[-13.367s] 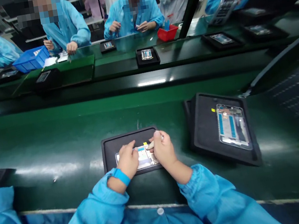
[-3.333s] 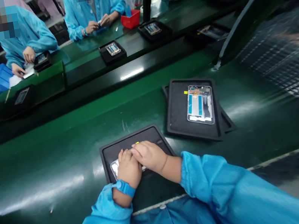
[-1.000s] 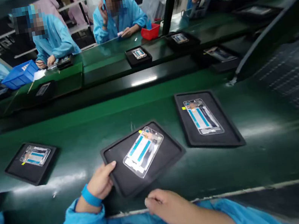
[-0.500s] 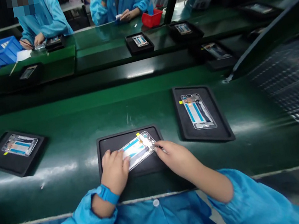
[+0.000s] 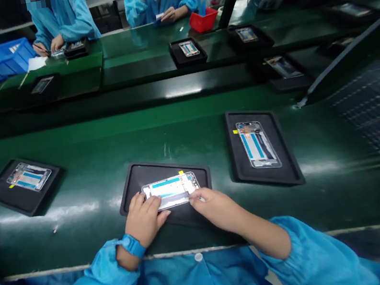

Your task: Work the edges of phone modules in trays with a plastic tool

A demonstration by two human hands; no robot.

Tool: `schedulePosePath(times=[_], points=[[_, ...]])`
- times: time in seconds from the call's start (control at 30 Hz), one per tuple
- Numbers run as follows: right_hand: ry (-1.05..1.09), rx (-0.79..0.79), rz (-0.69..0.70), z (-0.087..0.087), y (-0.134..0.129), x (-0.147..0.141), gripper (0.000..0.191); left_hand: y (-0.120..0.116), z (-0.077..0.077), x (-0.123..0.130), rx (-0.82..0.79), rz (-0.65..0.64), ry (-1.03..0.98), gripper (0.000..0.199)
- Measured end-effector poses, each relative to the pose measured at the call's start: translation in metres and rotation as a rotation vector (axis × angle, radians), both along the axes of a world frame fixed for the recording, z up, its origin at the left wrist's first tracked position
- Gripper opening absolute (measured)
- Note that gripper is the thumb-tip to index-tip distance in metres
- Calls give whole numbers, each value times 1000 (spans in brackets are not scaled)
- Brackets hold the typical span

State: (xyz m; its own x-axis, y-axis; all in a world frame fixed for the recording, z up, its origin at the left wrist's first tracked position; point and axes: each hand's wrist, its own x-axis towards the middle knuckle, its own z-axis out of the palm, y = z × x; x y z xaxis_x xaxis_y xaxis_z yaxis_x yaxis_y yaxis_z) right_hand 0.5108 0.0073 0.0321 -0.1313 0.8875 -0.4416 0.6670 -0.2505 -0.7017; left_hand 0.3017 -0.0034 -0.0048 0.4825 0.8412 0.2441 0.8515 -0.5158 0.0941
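Note:
An opened phone frame point(image 5: 172, 188) with blue strips and a yellow tab lies in a black tray point(image 5: 144, 171) in front of me. My left hand point(image 5: 146, 218) rests on its left end, fingers spread over the edge. At the lower right edge of the phone is my right hand point(image 5: 217, 208), thumb and fingers pinched together on something small that I cannot make out. A blue band point(image 5: 133, 245) is on my left wrist.
Black trays with similar phone frames stand at the left point(image 5: 27, 204) and right point(image 5: 290, 164) on the green bench point(image 5: 174, 137). Beyond are more trays, a blue bin point(image 5: 8, 60), a red box point(image 5: 204, 21) and people in blue coats. A slanted metal post point(image 5: 343, 53) rises at the right.
The phone and its tray have turned clockwise and the phone now lies nearly level. My right hand has moved slightly left and down, from the phone's right end to its lower edge.

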Motion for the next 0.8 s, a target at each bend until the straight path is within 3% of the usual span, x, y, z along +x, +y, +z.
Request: schedulePosePath(times=[0.1, 0.3, 0.47, 0.63, 0.8], points=[[86, -41, -101, -2, -7, -7, 18, 3, 5, 5, -17, -17, 2, 27], [319, -233, -374, -6, -12, -9, 14, -7, 6, 51, -173, -74, -169, 19], [452, -321, -473, -7, -13, -10, 18, -6, 2, 58, -120, -29, -272, 16], [482, -252, -529, -14, -9, -6, 33, -5, 2, 60, 1, 18, -237, 17], [661, -40, -748, -22, -4, 2, 40, -3, -2, 65, -19, -14, -94, 14]])
